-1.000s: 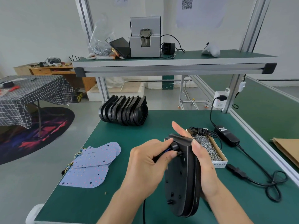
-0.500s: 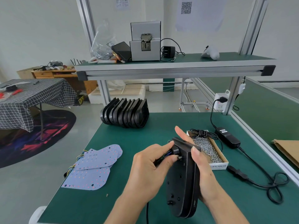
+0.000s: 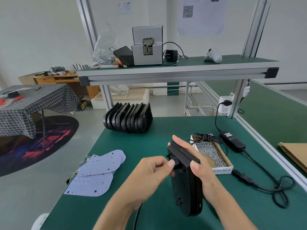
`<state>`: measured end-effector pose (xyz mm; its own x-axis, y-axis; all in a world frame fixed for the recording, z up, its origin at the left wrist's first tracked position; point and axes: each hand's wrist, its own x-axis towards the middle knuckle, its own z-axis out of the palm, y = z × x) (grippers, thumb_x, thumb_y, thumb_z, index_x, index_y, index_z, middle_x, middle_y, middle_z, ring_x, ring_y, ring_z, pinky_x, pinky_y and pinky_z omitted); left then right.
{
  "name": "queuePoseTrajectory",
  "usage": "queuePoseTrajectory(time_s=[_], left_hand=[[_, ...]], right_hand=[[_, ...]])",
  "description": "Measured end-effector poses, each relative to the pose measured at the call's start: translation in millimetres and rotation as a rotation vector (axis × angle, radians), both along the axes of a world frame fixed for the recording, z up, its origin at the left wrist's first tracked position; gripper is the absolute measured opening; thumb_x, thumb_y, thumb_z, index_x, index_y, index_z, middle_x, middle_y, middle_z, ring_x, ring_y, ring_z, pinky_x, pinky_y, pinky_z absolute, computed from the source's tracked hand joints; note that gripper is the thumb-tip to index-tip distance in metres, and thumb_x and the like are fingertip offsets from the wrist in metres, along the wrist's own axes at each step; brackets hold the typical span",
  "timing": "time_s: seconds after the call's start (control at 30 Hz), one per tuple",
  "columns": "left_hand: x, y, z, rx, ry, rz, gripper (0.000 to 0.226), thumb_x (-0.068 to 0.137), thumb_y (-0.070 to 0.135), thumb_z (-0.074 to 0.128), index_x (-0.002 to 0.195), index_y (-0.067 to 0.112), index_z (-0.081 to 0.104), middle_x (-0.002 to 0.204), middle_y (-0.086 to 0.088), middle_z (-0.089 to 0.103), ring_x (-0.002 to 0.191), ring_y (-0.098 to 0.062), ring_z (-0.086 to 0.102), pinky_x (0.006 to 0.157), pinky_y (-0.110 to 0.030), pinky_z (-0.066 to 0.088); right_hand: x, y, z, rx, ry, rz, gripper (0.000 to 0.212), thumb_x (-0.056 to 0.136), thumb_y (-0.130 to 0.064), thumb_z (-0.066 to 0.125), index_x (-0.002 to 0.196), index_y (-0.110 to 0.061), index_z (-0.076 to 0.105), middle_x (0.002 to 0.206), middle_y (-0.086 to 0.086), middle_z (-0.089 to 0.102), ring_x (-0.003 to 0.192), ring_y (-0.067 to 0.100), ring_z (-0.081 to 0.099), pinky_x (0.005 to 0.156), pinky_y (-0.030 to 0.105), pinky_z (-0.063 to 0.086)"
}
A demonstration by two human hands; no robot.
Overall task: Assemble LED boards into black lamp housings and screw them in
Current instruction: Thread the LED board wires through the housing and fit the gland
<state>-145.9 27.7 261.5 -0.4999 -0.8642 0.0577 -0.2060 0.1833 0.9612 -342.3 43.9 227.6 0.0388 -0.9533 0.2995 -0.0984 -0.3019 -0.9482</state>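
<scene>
I hold a black lamp housing upright on its edge above the green bench. My right hand clasps it from the right, fingers straight along its far side and thumb on the near edge. My left hand has curled fingers and pinches a small round black fitting on the housing's left face. A black cable hangs down below my left wrist. Pale blue LED boards with coloured wires lie in a loose stack at the left. A row of empty black housings stands at the back.
An open cardboard box of small silver screws sits just right of my hands, a coiled black cable on its far end. A power adapter and its looping cord lie at the right. An overhead shelf carries a grey screw feeder.
The housing has tilted a little and risen in view. My left thumb and fingers have shifted on the round fitting. The view has tipped upward.
</scene>
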Motion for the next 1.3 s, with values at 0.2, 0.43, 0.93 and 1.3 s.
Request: queuePoseTrajectory(time_s=[0.2,0.43,0.93,1.3], left_hand=[[-7.2,8.0,-0.6,-0.006,0.092,0.017,0.051,0.084,0.069,0.065,0.079,0.018,0.068,0.057,0.002,0.025,0.057,-0.023,0.012,0.052,-0.031,0.012],[-12.6,13.8,-0.6,-0.099,0.068,0.14,0.058,0.081,0.071,0.069,0.078,0.014,0.071,0.053,0.01,0.025,0.05,-0.014,0.014,0.046,-0.022,0.015],[-20.6,7.6,-3.6,0.068,0.171,0.214,0.024,0.11,0.014,0.046,0.095,0.013,0.065,0.056,0.001,0.048,0.051,-0.013,0.036,0.047,-0.017,0.031],[-26.1,31.8,-21.4,-0.213,-0.053,0.332,0.026,0.103,0.02,0.058,0.077,0.022,0.061,0.064,0.0,0.068,0.054,-0.008,0.049,0.053,-0.026,0.042]], right_hand=[[-7.7,10.9,3.2,-0.057,-0.035,0.059,0.091,0.088,-0.076,0.062,0.16,-0.025,0.041,0.156,0.008,0.053,0.146,0.03,0.047,0.119,0.056,0.038],[-12.9,2.5,-1.3,-0.037,-0.051,0.066,0.092,0.086,-0.079,0.062,0.158,-0.024,0.044,0.152,0.011,0.056,0.144,0.036,0.05,0.117,0.064,0.034],[34.5,46.5,-1.7,-0.161,0.084,-0.751,0.037,0.088,-0.064,0.058,0.084,-0.029,0.07,0.07,-0.005,0.064,0.063,0.01,0.056,0.061,0.023,0.046],[66.3,32.8,10.4,0.377,-0.411,-0.253,0.05,0.104,-0.036,0.059,0.08,0.005,0.076,0.084,0.026,0.075,0.073,0.027,0.068,0.067,0.033,0.053]])
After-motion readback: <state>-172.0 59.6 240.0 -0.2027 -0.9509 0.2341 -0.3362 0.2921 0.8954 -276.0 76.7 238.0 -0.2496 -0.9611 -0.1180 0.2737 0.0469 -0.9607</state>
